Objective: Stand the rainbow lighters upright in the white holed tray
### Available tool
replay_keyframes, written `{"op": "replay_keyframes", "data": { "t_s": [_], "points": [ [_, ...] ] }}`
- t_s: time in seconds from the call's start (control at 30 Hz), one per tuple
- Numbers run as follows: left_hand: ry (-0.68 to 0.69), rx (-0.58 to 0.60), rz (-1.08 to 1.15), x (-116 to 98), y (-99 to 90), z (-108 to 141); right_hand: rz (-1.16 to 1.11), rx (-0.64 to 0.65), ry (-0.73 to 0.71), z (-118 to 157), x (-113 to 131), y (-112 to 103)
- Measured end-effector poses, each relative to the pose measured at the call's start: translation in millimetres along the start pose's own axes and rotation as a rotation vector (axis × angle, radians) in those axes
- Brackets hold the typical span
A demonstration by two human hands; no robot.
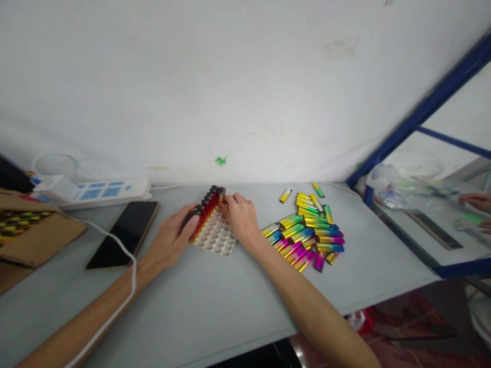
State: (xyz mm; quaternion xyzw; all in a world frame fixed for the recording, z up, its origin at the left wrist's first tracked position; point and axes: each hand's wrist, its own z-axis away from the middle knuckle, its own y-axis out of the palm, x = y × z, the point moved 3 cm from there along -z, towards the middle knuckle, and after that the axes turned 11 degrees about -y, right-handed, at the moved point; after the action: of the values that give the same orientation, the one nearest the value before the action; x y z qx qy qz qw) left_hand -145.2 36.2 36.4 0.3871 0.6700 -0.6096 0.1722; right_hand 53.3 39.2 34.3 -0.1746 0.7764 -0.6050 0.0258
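Observation:
A white tray with round holes [217, 236] lies on the table, its near and right holes bare. Red-and-yellow lighters with black tops [207, 205] stand upright in it along the left and far sides. My left hand [174, 236] is wrapped round the left end of this row, with the thumb resting against the nearest lighters. At the tray's far right corner my right hand [241, 217] has its fingers closed on a lighter at the row's end; the fingertips are partly hidden. Right of it lies a loose pile of shiny multicoloured lighters [307, 230].
A black phone [125, 234] and a white power strip [109, 191] lie left, with a white cable [134, 273] crossing over my left forearm. A cardboard box [42, 240] stands far left. Beyond a blue metal frame [399, 135] are plastic bags [399, 186] and another person's hand [477, 202].

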Motion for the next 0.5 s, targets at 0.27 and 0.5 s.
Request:
{"op": "replay_keyframes", "data": {
  "t_s": [0.27,0.5],
  "points": [
    [0.039,0.029,-0.002,7,4.7,-4,0.01,0.027,0.057,18,-33,-34],
    [0.064,0.102,0.002,8,9.5,-5,0.165,0.007,0.461,33,-138,-59]
  ]
}}
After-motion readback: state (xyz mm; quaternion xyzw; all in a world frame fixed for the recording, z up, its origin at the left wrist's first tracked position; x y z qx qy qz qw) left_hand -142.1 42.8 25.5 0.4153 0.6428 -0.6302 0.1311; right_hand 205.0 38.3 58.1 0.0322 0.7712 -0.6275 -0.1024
